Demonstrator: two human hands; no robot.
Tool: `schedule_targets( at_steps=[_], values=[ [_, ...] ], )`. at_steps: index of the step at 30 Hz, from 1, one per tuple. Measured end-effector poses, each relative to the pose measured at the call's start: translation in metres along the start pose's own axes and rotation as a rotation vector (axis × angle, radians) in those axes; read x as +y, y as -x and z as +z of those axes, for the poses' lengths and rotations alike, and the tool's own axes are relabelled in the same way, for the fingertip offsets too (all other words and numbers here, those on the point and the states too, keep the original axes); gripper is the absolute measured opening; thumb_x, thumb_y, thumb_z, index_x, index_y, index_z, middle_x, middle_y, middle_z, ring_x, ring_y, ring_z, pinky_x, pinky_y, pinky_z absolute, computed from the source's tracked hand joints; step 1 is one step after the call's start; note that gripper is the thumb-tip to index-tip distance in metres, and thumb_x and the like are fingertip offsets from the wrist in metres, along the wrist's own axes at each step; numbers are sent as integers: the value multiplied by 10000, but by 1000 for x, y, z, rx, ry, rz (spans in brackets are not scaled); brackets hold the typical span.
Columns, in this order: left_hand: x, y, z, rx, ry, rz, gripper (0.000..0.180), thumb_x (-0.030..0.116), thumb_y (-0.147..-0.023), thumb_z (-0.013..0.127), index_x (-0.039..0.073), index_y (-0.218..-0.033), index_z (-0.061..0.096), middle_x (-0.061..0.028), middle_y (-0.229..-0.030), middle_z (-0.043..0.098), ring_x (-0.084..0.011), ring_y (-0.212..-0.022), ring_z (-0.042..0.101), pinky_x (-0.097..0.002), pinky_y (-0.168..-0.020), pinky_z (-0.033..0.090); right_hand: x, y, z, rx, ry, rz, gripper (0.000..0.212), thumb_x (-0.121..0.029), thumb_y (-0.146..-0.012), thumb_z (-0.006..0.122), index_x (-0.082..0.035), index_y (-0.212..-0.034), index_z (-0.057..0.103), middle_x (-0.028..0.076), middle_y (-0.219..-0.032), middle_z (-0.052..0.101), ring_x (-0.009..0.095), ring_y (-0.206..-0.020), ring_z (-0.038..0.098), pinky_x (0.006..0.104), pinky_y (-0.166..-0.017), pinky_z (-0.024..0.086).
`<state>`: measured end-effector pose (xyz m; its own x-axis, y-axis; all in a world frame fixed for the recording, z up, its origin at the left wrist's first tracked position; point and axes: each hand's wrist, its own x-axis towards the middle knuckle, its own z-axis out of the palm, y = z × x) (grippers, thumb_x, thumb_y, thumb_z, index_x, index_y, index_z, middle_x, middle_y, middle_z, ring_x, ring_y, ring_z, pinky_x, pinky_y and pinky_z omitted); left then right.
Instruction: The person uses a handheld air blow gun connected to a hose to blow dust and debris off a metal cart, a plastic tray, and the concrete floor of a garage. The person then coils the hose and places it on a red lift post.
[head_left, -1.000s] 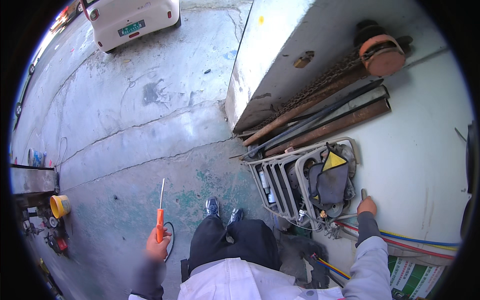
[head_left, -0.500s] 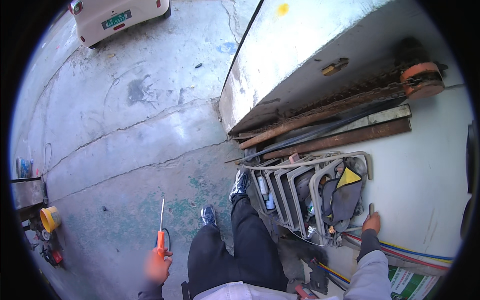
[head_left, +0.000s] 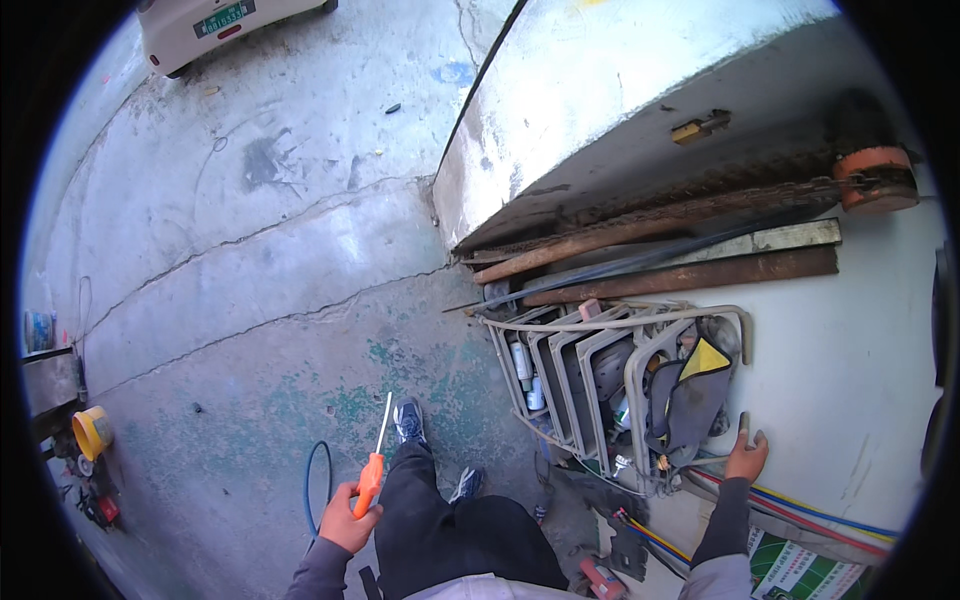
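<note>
My left hand (head_left: pixel 348 515) is closed around the orange handle of a screwdriver (head_left: pixel 369 481), its bare shaft pointing up and away from me. To the right stands a grey metal rack (head_left: pixel 632 375) with several tiers, loaded with bottles and other items. At its near right corner, my right hand (head_left: pixel 746 461) is on the end of the rack's tube; its grip is partly hidden. A dark grey cloth item with a yellow patch (head_left: pixel 706 358) hangs over the rack beside that hand.
Rusty pipes and bars (head_left: pixel 690 278) lie behind the rack, below a pale slab. Red, blue and yellow hoses (head_left: pixel 800 505) run at the right. A blue hose loop (head_left: pixel 318 485) is near my left hand. A yellow bucket (head_left: pixel 92 432) and a white vehicle (head_left: pixel 190 32) stand farther off.
My left hand has moved right with the screwdriver, now closer to my legs. My feet have shifted position in a step. The right hand stays at the rack's corner, one finger looking more lifted.
</note>
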<state>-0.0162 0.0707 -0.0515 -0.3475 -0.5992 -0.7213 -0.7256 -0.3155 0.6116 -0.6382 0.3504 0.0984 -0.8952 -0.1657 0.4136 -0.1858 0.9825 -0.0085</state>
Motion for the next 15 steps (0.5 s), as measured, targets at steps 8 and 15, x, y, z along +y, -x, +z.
schedule_targets(
  at_steps=[8, 15],
  values=[
    [47, -35, 127, -300, -322, -149, 545, 393, -808, 748, -35, -1121, 624, -252, -1047, 682, -374, -1014, 666, -435, -888, 513, -113, 287, -28, -1168, -788, -444, 458, -344, -873, 729, 6, -1157, 651, 177, -1060, 683, 263, -945, 683, 348, -837, 538],
    [50, 51, 255, -307, -410, 203, 556, 373, -773, 770, -38, -1111, 608, -241, -1021, 684, -400, -981, 672, -436, -850, 530, -18, 390, 10, -1627, -1124, 270, 521, -434, -1000, 553, 24, -1249, 568, 98, -1111, 657, 168, -1005, 633, 297, -911, 472]
  ],
)
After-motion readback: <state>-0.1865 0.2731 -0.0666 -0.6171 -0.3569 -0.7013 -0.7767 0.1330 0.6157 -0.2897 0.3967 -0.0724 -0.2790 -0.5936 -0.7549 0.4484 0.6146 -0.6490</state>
